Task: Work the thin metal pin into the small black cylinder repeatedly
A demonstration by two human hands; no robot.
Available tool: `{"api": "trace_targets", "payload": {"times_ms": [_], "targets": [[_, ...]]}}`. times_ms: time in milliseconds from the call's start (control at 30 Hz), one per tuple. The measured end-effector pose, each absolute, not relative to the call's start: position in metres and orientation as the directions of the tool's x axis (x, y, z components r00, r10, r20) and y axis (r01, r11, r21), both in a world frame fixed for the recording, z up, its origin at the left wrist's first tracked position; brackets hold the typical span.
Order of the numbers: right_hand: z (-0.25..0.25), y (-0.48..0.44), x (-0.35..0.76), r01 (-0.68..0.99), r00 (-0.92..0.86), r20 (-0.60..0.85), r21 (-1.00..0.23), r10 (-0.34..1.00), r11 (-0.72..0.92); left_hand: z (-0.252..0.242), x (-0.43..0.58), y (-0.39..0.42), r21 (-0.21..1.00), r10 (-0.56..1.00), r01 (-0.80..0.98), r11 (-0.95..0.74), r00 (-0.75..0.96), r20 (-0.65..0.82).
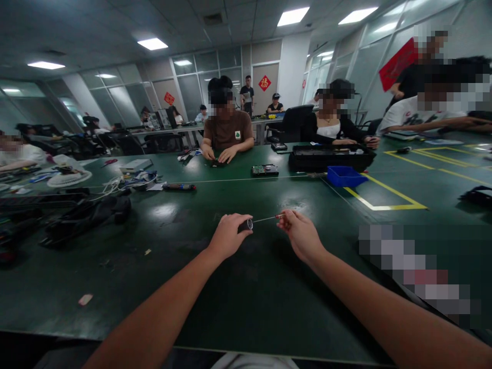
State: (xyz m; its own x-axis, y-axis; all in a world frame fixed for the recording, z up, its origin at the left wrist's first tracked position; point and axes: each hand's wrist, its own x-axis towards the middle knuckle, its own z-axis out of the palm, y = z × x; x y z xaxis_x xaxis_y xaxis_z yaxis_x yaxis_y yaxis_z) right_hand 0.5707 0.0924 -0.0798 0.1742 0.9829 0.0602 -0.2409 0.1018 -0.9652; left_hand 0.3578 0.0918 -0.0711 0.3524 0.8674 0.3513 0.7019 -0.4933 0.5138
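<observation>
Black cylinder (243, 226) pinched in our left hand (226, 238), fingers curled round it. Our right hand (302, 236) pinches a thin rod (264, 219), tip at the cylinder's end, contact unclear. We hold both over the desk (246, 312), in from its near edge.

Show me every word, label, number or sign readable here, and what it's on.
"福" on the red diamond sign on the back door.
Other red diamond, farther left: too blurred.
Patch on the brown shirt: too small.
White shirt at right: markings too blurred.
Pixelated item at right: unreadable.
Dark cylinder in the left hand: nothing readable.
</observation>
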Motion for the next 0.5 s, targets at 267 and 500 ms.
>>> {"api": "trace_targets", "payload": {"times_ms": [267,500], "targets": [[-0.072,0.083,0.570,0.199,0.141,0.249,-0.955,0.958,0.219,-0.076,0.358,0.095,0.536,0.872,0.690,-0.487,0.355,0.336],[-0.071,0.082,0.568,0.163,0.083,0.240,-0.961,0.967,0.225,-0.073,0.358,0.094,0.537,0.867,0.682,-0.496,0.353,0.352]]}}
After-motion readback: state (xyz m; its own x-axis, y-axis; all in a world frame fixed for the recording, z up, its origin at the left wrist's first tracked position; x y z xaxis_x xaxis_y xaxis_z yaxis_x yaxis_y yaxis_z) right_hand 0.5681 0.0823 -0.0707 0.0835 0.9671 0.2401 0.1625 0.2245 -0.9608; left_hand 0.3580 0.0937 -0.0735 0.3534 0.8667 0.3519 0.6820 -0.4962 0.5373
